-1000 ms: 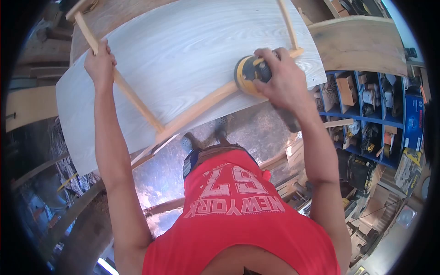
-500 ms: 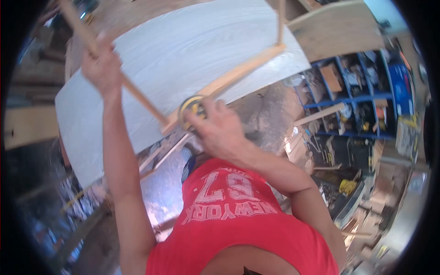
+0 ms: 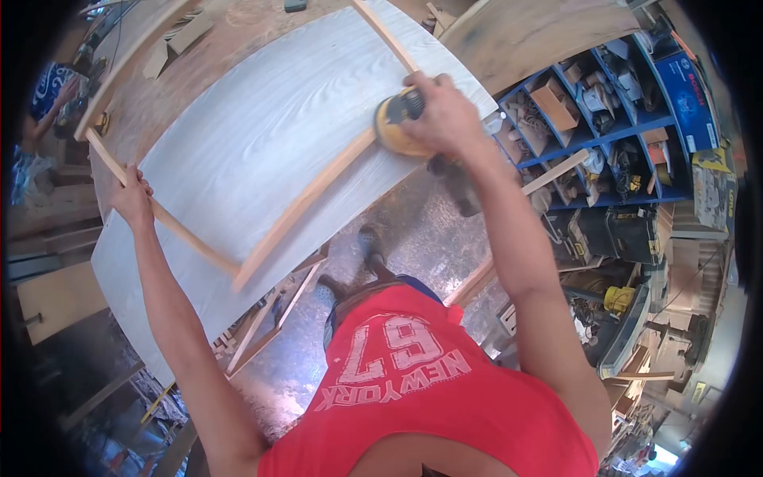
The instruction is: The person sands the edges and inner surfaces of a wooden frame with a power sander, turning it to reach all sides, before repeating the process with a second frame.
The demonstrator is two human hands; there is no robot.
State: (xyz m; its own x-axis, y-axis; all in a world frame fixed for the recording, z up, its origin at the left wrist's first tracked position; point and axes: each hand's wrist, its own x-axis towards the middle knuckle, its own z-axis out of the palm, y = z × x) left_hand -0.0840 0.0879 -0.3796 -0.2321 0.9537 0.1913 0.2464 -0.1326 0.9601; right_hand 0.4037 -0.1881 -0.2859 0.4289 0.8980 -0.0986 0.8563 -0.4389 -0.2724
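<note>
A wooden frame (image 3: pixel 306 205) of narrow strips lies on a pale wood-grain panel (image 3: pixel 262 119). My left hand (image 3: pixel 133 199) is closed round the frame's left strip, between its two corners. Near the frame's right corner, my right hand (image 3: pixel 447 111) grips a yellow and black sander (image 3: pixel 395 127), which rests on the near strip. The sander's underside is hidden. The far strip of the frame reaches past the panel's left edge.
Blue shelving (image 3: pixel 608 135) with tools and wood pieces stands at the right, beside a blue box (image 3: pixel 685 99). Wood offcuts (image 3: pixel 189 33) lie beyond the panel. Another person's arm (image 3: pixel 40 127) shows at far left. A yellow tool (image 3: pixel 618 299) sits lower right.
My right hand has slid the sander along the near strip to the right, towards the corner. My left hand still holds the left strip, and the view has shifted.
</note>
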